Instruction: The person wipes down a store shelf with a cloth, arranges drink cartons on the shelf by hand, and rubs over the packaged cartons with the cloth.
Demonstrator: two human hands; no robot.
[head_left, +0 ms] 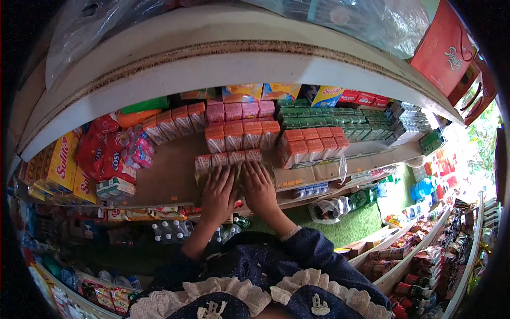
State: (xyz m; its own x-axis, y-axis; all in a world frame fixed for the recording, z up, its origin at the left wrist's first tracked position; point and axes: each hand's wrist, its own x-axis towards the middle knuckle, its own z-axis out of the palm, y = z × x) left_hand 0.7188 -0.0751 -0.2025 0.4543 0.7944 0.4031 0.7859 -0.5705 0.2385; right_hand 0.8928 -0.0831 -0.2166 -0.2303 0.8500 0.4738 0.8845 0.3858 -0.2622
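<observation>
The row of cartons, orange and white, stood near the front edge of a brown shelf, under the person's fingertips. Largest of all was the pale upper board, which curved across the view above the goods, with clear plastic lying over it. Below it ran the brown shelf, its bare surface showing to the left of the hands. At the lower right, a slanted rack held many small packets, and green flooring showed between it and the shelf. A red paper bag was at the right end of the upper board.

On the shelf, a wide block of green cartons stood behind a smaller block of orange cartons, right of the row. Yellow boxes filled the left end, with red packs just beside them. Straight behind the row were more orange cartons, and behind those, pink cartons.

The left hand and the right hand lay side by side, open, fingers straight and pointing away from the body, over the near side of the row. What the palms covered could not be told. Smallest were the orange price tags along the shelf edge.
</observation>
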